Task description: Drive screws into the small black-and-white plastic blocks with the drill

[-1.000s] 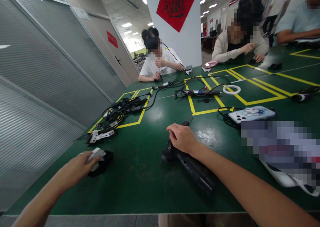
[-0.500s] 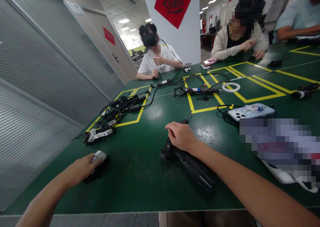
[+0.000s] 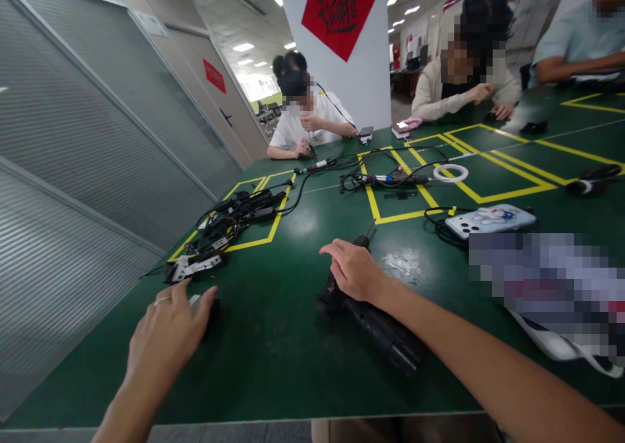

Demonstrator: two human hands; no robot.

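Note:
My left hand (image 3: 168,329) hovers over or rests at the left of a small black and silver object (image 3: 195,303), fingers spread and thumb apart. The hand hides most of that object, so its kind is unclear. My right hand (image 3: 356,270) is wrapped over the body of a black power drill (image 3: 385,335) lying on its side on the green table. Its index finger points out to the left. A thin bit sticks out past the hand, away from me, while the handle lies under my forearm.
Black cables and adapters (image 3: 244,212) lie in a yellow-taped box at the left, with a black-and-white part (image 3: 195,266) before them. More cables (image 3: 385,177) and a white ring (image 3: 450,172) lie mid-table. A phone (image 3: 491,220) is at the right. People sit across the table.
My left hand has loosened from the black and silver object, turned palm down and spread its fingers over it. My right hand stays on the drill, nearly unmoved.

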